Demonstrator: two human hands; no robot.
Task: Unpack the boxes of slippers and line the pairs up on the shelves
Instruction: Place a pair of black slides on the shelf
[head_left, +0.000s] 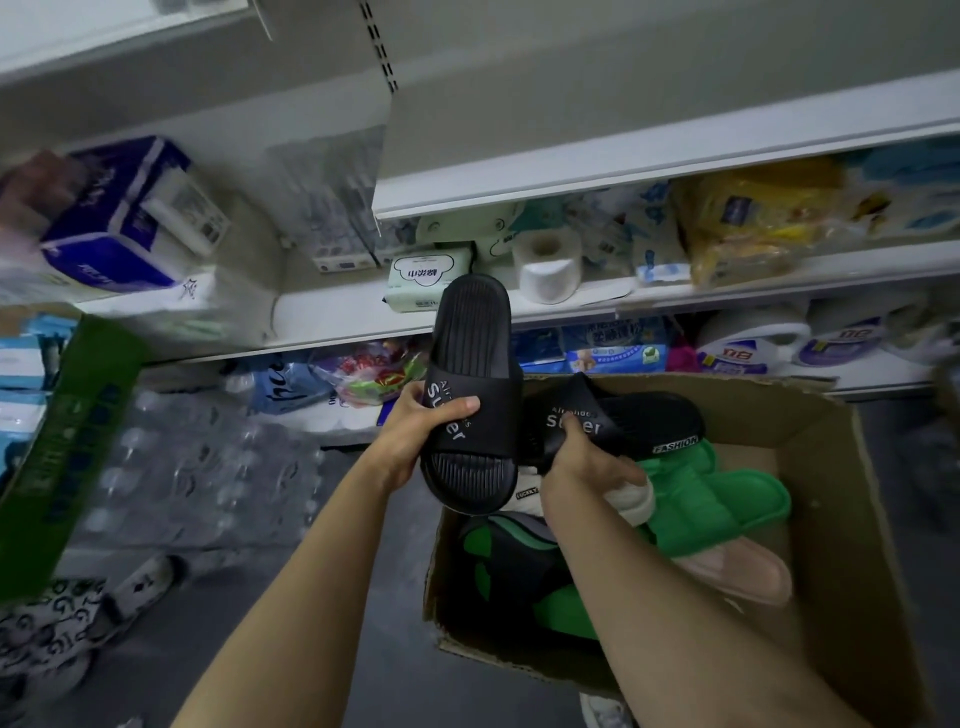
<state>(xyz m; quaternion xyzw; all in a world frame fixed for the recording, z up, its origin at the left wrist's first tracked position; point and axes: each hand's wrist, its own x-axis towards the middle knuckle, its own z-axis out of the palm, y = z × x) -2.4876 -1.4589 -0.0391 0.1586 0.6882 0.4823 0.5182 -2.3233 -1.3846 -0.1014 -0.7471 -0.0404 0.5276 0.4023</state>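
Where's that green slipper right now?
In the head view the green slipper lies inside the cardboard box, lower right, just beyond the right hand and beside a pink slipper.

Both forearms are bare from the lower frame edge to the wrists, with no sleeve, watch or bracelet showing. The left hand and right hand wear no gloves or rings. The visible thumbnails are short and unpainted.

The one head-worn view looks forward and steeply down, close over a cardboard box on the floor, facing stocked shelves just beyond its far edge.
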